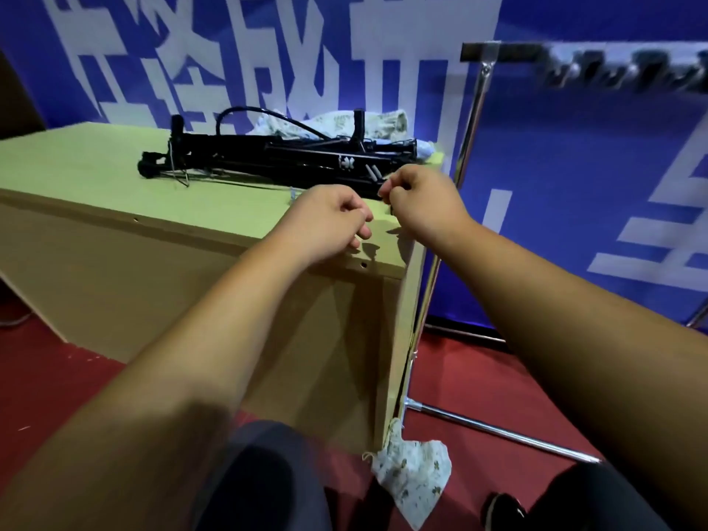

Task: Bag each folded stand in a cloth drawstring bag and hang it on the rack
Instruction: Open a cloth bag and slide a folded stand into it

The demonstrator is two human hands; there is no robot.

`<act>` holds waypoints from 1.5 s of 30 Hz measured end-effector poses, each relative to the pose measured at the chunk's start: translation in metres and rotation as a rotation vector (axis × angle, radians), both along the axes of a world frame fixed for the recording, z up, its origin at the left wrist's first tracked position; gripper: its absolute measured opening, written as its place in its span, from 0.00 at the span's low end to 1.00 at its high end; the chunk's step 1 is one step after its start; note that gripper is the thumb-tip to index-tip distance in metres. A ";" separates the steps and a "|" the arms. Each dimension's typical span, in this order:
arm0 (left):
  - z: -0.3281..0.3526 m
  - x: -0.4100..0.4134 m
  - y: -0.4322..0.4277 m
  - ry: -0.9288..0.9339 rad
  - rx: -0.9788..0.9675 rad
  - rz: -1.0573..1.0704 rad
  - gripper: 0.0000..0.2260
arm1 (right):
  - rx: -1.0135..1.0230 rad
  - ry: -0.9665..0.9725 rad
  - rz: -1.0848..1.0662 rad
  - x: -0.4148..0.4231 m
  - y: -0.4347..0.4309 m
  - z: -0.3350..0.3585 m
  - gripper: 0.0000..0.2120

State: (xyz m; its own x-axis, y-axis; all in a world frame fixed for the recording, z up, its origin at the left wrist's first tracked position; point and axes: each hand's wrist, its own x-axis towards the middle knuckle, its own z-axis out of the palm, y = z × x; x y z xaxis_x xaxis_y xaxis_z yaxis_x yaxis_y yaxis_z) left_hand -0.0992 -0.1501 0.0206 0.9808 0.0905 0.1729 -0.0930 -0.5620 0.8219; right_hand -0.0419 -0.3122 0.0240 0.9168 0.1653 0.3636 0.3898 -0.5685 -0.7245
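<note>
Several folded black stands [276,157] lie piled on the tan table [95,170], with a patterned cloth bag [356,122] bunched just behind them near the far edge. Both hands hover over the near corner, the left hand [329,216] and right hand [421,197] curled with fingertips pinched; what they pinch is too small to tell. Another patterned bag [413,473] lies on the red floor [57,369] beside the chrome rack [471,120].
</note>
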 end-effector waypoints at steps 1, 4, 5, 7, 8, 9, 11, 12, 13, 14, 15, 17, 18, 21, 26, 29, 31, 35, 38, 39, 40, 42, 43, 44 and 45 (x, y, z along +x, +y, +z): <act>0.003 0.005 0.007 0.004 -0.002 0.012 0.09 | -0.025 -0.020 0.007 0.005 0.007 0.004 0.13; 0.011 0.019 0.025 -0.012 0.000 0.053 0.09 | -0.078 -0.079 0.037 0.020 0.025 0.016 0.13; 0.013 0.024 0.031 -0.026 0.004 0.068 0.09 | -0.099 -0.100 0.044 0.025 0.031 0.019 0.13; 0.017 0.035 0.046 -0.050 0.012 0.111 0.10 | -0.145 -0.141 0.064 0.036 0.043 0.025 0.13; 0.018 0.041 0.054 -0.056 0.012 0.142 0.10 | -0.177 -0.156 0.075 0.043 0.050 0.028 0.13; 0.018 0.047 0.063 -0.061 0.001 0.176 0.10 | -0.215 -0.169 0.082 0.051 0.057 0.029 0.13; 0.016 0.060 0.080 -0.066 -0.037 0.251 0.09 | -0.312 -0.188 0.089 0.069 0.071 0.030 0.14; 0.013 0.066 0.088 -0.062 -0.059 0.288 0.09 | -0.358 -0.186 0.092 0.079 0.077 0.029 0.14; 0.011 0.074 0.097 -0.057 -0.082 0.322 0.09 | -0.397 -0.176 0.097 0.091 0.085 0.029 0.15; 0.008 0.080 0.103 -0.047 -0.110 0.343 0.08 | -0.433 -0.163 0.101 0.100 0.091 0.028 0.14; 0.007 0.086 0.109 -0.042 -0.138 0.356 0.07 | -0.468 -0.157 0.100 0.109 0.097 0.027 0.12; 0.004 0.098 0.118 -0.034 -0.177 0.367 0.07 | -0.540 -0.152 0.080 0.123 0.108 0.025 0.10; 0.003 0.104 0.122 -0.031 -0.187 0.372 0.07 | -0.583 -0.151 0.066 0.130 0.114 0.024 0.12; -0.001 0.120 0.129 -0.028 -0.204 0.397 0.04 | -0.700 -0.130 0.021 0.141 0.127 0.023 0.14; -0.003 0.139 0.137 0.029 -0.365 0.435 0.07 | -0.791 -0.184 -0.022 0.150 0.141 0.021 0.22; 0.000 0.142 0.141 0.027 -0.485 0.416 0.15 | -0.799 -0.215 -0.094 0.149 0.143 0.023 0.19; 0.002 0.142 0.144 0.014 -0.564 0.403 0.19 | -0.758 -0.209 -0.130 0.145 0.144 0.025 0.19; 0.019 0.130 0.139 -0.040 -0.820 0.346 0.19 | -0.634 -0.197 -0.172 0.131 0.140 0.037 0.19; 0.043 0.116 0.128 -0.094 -0.932 0.270 0.15 | -0.524 -0.181 -0.206 0.120 0.129 0.051 0.18; 0.053 0.112 0.124 -0.111 -0.943 0.252 0.15 | -0.485 -0.178 -0.216 0.115 0.124 0.057 0.17; 0.062 0.107 0.120 -0.122 -0.938 0.233 0.16 | -0.453 -0.170 -0.223 0.111 0.118 0.063 0.16; 0.078 0.098 0.111 -0.135 -0.908 0.182 0.23 | -0.397 -0.155 -0.230 0.102 0.106 0.075 0.14; 0.085 0.095 0.107 -0.141 -0.881 0.152 0.26 | -0.367 -0.149 -0.228 0.097 0.101 0.081 0.13; 0.092 0.089 0.101 -0.148 -0.844 0.122 0.28 | -0.335 -0.146 -0.225 0.091 0.095 0.087 0.12; 0.099 0.084 0.095 -0.155 -0.797 0.098 0.29 | -0.303 -0.147 -0.221 0.084 0.089 0.093 0.11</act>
